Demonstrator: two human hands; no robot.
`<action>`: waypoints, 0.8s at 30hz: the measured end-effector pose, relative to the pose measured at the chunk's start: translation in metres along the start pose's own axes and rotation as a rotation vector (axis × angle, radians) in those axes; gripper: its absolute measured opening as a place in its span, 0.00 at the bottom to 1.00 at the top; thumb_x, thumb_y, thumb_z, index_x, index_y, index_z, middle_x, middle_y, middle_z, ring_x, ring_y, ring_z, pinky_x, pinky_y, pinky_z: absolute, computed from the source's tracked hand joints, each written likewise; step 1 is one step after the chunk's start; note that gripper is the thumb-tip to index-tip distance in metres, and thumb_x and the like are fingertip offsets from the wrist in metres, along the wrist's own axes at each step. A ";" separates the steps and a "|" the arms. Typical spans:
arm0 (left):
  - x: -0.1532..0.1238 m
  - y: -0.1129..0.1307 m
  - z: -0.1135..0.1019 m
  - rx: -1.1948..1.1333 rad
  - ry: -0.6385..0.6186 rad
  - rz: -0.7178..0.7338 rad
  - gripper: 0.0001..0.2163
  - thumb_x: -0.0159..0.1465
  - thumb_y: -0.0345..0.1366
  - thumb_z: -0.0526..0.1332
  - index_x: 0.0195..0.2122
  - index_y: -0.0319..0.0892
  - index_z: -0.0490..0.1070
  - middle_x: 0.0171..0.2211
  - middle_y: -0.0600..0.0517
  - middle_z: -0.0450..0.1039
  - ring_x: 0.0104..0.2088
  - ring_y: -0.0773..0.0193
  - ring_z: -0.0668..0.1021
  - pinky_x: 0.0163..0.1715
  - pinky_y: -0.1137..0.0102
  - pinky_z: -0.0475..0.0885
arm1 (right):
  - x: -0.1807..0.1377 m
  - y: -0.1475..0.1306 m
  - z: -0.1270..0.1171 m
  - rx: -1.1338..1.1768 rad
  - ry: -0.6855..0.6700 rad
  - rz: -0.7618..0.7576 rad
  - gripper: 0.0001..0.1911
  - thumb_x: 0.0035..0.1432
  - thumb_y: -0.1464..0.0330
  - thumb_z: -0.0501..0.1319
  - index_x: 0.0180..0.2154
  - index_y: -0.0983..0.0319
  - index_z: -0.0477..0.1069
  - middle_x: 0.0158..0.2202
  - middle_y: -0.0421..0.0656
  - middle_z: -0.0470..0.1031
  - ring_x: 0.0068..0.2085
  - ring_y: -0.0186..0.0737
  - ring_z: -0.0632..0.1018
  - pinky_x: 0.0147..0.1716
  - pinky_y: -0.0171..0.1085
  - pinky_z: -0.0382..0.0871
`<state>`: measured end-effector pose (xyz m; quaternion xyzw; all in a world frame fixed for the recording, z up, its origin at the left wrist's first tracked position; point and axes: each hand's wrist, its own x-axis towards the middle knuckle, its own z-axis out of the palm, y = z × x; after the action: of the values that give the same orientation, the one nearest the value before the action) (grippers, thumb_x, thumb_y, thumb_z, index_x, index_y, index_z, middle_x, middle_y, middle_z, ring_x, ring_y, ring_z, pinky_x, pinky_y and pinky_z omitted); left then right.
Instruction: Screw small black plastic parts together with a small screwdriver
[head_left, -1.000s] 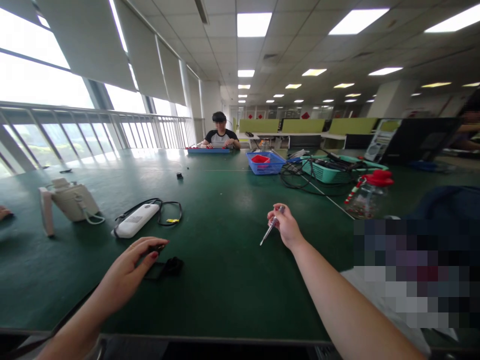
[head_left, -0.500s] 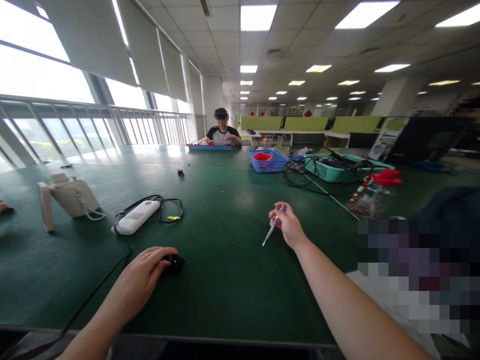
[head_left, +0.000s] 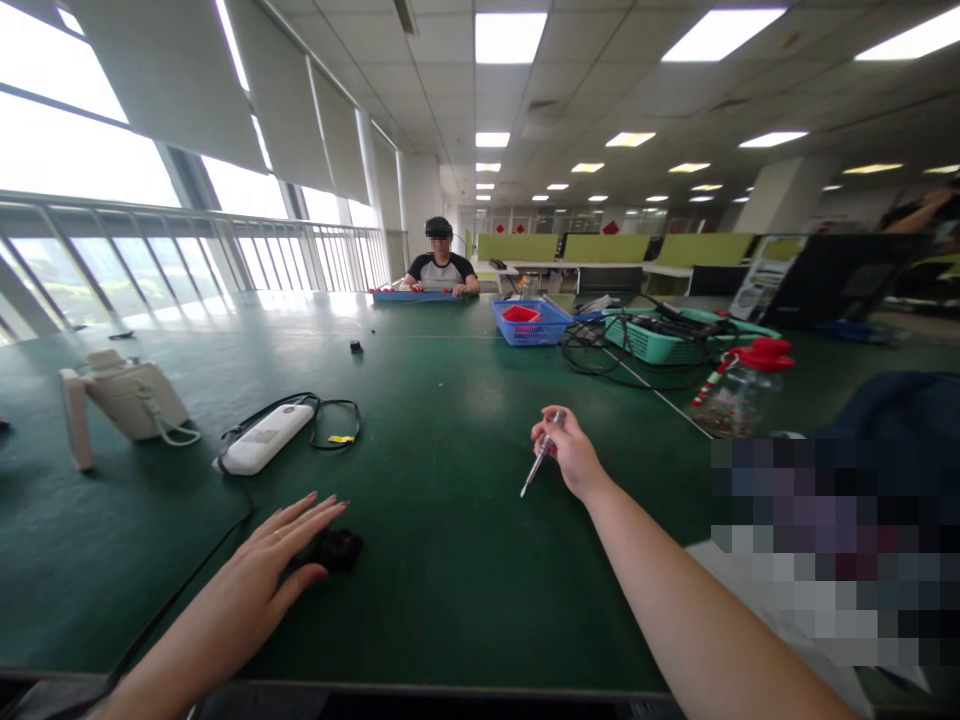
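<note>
My left hand (head_left: 274, 555) hovers flat over the green table (head_left: 450, 560), fingers stretched out and apart, holding nothing. Its thumb lies right beside a small black part (head_left: 339, 548) resting on the table. My right hand (head_left: 571, 453) is closed around a slim screwdriver with a clear handle (head_left: 541, 455); the metal tip points down and left, just above the table. A black cable (head_left: 187, 575) runs from the table's front edge toward a white oblong device (head_left: 264, 438).
A beige desk phone (head_left: 124, 400) lies tipped at the left. A blue basket (head_left: 531, 325), a teal basket with cables (head_left: 671, 338) and a clear jar with a red lid (head_left: 739, 388) stand far right. Another person (head_left: 440, 265) sits at the far end.
My left hand let go of the small black part, which lay under its fingers a moment ago, and now its fingers are spread flat. The right hand with the screwdriver has barely moved.
</note>
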<state>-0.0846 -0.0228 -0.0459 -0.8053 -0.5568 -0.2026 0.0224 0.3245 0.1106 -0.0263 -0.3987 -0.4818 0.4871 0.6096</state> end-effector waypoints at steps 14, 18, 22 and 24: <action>0.000 0.018 -0.014 -0.068 0.096 -0.047 0.20 0.68 0.42 0.51 0.60 0.52 0.65 0.57 0.49 0.69 0.55 0.54 0.74 0.55 0.59 0.71 | -0.002 -0.002 0.002 -0.007 -0.003 0.007 0.19 0.49 0.56 0.66 0.39 0.56 0.63 0.25 0.36 0.72 0.26 0.38 0.71 0.30 0.40 0.67; 0.004 0.035 -0.010 -0.044 -0.016 0.068 0.19 0.67 0.39 0.53 0.59 0.58 0.66 0.56 0.52 0.70 0.53 0.55 0.75 0.54 0.62 0.72 | -0.001 -0.002 0.001 0.001 -0.002 -0.006 0.19 0.50 0.57 0.66 0.39 0.56 0.62 0.25 0.36 0.72 0.26 0.38 0.71 0.29 0.40 0.66; 0.006 0.035 -0.001 -0.014 -0.055 0.079 0.20 0.66 0.37 0.54 0.58 0.59 0.67 0.55 0.52 0.71 0.53 0.55 0.76 0.54 0.60 0.72 | 0.000 0.000 0.001 0.007 -0.015 -0.008 0.19 0.50 0.56 0.66 0.39 0.56 0.62 0.25 0.36 0.72 0.25 0.37 0.71 0.29 0.39 0.66; 0.006 0.034 0.000 -0.014 -0.061 0.080 0.20 0.66 0.37 0.54 0.58 0.59 0.67 0.55 0.52 0.71 0.53 0.55 0.75 0.54 0.60 0.72 | 0.000 0.000 0.001 0.003 -0.014 -0.010 0.20 0.50 0.56 0.66 0.39 0.56 0.62 0.25 0.36 0.72 0.25 0.38 0.71 0.28 0.39 0.66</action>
<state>-0.0521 -0.0299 -0.0375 -0.8329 -0.5230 -0.1807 0.0077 0.3235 0.1103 -0.0263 -0.3919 -0.4872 0.4876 0.6093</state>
